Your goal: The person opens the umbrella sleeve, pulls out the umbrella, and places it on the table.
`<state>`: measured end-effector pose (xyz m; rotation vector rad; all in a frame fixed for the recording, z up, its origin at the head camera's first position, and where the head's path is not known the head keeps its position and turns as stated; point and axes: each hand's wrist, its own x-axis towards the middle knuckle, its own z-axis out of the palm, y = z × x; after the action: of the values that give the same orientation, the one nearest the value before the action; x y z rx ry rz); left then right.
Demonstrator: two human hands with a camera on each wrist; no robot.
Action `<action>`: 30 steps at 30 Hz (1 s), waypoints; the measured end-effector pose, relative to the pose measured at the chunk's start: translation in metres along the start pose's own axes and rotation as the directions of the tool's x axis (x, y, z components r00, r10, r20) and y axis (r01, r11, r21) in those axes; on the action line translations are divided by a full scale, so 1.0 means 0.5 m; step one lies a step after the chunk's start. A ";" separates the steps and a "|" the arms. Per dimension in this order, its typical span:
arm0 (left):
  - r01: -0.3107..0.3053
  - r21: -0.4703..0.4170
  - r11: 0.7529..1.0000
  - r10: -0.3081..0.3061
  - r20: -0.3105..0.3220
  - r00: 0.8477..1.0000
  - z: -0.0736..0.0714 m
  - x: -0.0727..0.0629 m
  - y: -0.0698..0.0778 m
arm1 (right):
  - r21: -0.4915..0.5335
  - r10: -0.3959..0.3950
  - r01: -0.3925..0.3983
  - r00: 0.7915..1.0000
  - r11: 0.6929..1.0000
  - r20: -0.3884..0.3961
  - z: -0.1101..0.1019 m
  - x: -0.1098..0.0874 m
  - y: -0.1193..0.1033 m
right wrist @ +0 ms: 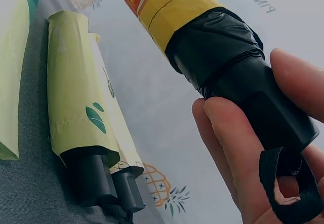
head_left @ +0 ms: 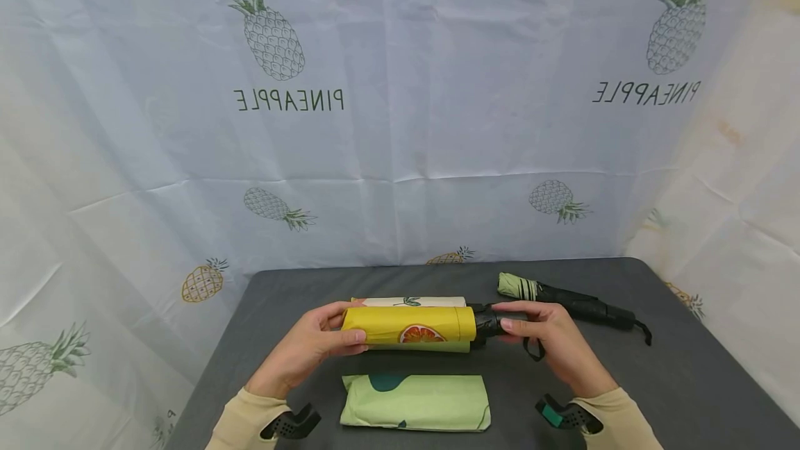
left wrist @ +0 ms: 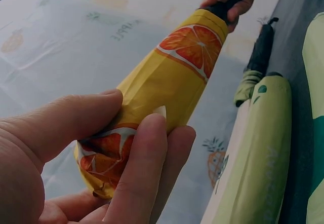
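The left hand holds the covered end of the yellow umbrella between thumb and fingers, while the right hand grasps its black handle, with the strap loop hanging loose. In my judgement, the right grip should be firm and the left one lighter, both kept in one line and without twisting, so that the thin yellow cloth does not bunch. The umbrella is above the grey table; its long axis runs nearly level from left to right, the handle pointing right. Behind it lie a light-green umbrella and a cream umbrella, side by side; nearer the person, a flat light-green piece; farther right, a striped umbrella.
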<state>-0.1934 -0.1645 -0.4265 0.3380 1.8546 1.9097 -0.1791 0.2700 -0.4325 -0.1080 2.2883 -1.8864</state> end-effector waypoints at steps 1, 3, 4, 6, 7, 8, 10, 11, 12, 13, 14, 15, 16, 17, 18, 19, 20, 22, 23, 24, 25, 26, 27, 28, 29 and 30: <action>0.001 -0.001 1.000 -0.001 -0.001 1.000 0.000 0.000 0.000 | 0.001 0.001 -0.001 1.000 1.000 -0.002 -0.001 0.001 0.001; 0.001 0.001 1.000 -0.001 -0.005 1.000 0.000 -0.001 0.001 | -0.002 0.005 -0.005 1.000 1.000 -0.003 -0.003 0.002 0.002; 0.001 0.003 1.000 -0.001 -0.007 1.000 -0.001 -0.001 0.002 | -0.002 0.008 -0.008 1.000 1.000 -0.005 -0.003 0.002 0.003; -0.001 0.006 1.000 0.001 -0.010 1.000 -0.001 -0.001 0.002 | 0.000 0.012 -0.012 1.000 1.000 -0.008 -0.006 0.003 0.005; -0.002 0.006 1.000 0.002 -0.012 1.000 -0.001 -0.001 0.002 | 0.002 0.012 -0.012 1.000 1.000 -0.008 -0.007 0.003 0.005; -0.003 0.005 1.000 0.003 -0.013 1.000 -0.002 -0.001 0.002 | 0.000 0.012 -0.012 1.000 1.000 -0.008 -0.009 0.003 0.005; -0.005 0.005 1.000 0.005 -0.016 1.000 -0.003 -0.001 0.002 | 0.001 0.008 -0.008 1.000 1.000 -0.007 -0.011 0.002 0.006; -0.006 0.004 1.000 0.006 -0.016 1.000 -0.003 -0.001 0.002 | 0.001 0.005 -0.005 1.000 1.000 -0.005 -0.012 0.002 0.006; -0.006 0.003 1.000 0.006 -0.017 1.000 -0.004 -0.001 0.002 | 0.000 0.003 -0.003 1.000 1.000 -0.005 -0.013 0.002 0.005; -0.006 0.003 1.000 0.006 -0.017 1.000 -0.004 -0.002 0.002 | -0.001 -0.002 0.002 1.000 1.000 -0.005 -0.014 0.001 0.005; -0.006 0.003 1.000 0.006 -0.018 1.000 -0.005 -0.002 0.002 | -0.003 -0.005 0.005 1.000 1.000 -0.006 -0.015 0.001 0.005; -0.007 0.003 1.000 0.007 -0.018 1.000 -0.005 -0.002 0.002 | -0.004 -0.008 0.008 1.000 1.000 -0.007 -0.016 0.001 0.005; -0.007 0.002 1.000 0.007 -0.020 1.000 -0.005 -0.003 0.002 | -0.004 -0.009 0.009 1.000 1.000 -0.009 -0.018 0.001 0.006; -0.007 0.002 1.000 0.007 -0.020 1.000 -0.006 -0.003 0.003 | -0.005 -0.010 0.010 1.000 1.000 -0.010 -0.019 0.002 0.006; -0.008 0.002 1.000 0.008 -0.023 1.000 -0.006 -0.004 0.003 | -0.007 -0.010 0.010 1.000 1.000 -0.012 -0.020 0.002 0.006; -0.008 0.003 1.000 0.008 -0.025 1.000 -0.006 -0.004 0.003 | -0.007 -0.008 0.008 1.000 1.000 -0.014 -0.021 0.002 0.007; -0.008 0.004 1.000 0.008 -0.027 1.000 -0.006 -0.004 0.004 | -0.006 -0.005 0.005 1.000 1.000 -0.016 -0.023 0.002 0.008; -0.008 0.006 1.000 0.008 -0.030 1.000 -0.007 -0.004 0.004 | -0.005 0.003 -0.003 1.000 1.000 -0.018 -0.025 0.002 0.009; -0.007 0.007 1.000 0.007 -0.030 1.000 -0.007 -0.004 0.004 | -0.007 0.005 -0.005 1.000 1.000 -0.018 -0.026 0.002 0.009; -0.006 0.006 1.000 0.007 -0.030 1.000 -0.007 -0.004 0.004 | -0.007 0.008 -0.008 1.000 1.000 -0.020 -0.027 0.001 0.010; -0.006 0.007 1.000 0.007 -0.029 1.000 -0.007 -0.003 0.005 | -0.006 0.010 -0.010 1.000 1.000 -0.022 -0.028 0.001 0.010; -0.006 0.005 1.000 0.006 -0.030 1.000 -0.007 -0.003 0.005 | -0.008 0.010 -0.010 1.000 1.000 -0.024 -0.029 0.001 0.010; -0.006 0.004 1.000 0.006 -0.031 1.000 -0.007 -0.003 0.005 | -0.007 0.010 -0.010 1.000 1.000 -0.025 -0.030 0.001 0.009; -0.005 0.003 1.000 0.005 -0.032 0.999 -0.007 -0.003 0.005 | -0.009 0.009 -0.009 1.000 1.000 -0.025 -0.030 0.001 0.009; -0.004 0.003 1.000 0.004 -0.033 0.999 -0.007 -0.003 0.005 | -0.008 0.009 -0.009 1.000 1.000 -0.025 -0.030 0.001 0.008; -0.004 0.003 1.000 0.004 -0.034 0.999 -0.008 -0.002 0.005 | -0.007 0.009 -0.009 1.000 1.000 -0.025 -0.030 0.001 0.007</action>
<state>-0.1945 -0.1684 -0.4243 0.3125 1.8797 1.9267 -0.1821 0.2851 -0.4333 -0.0757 2.3074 -1.8861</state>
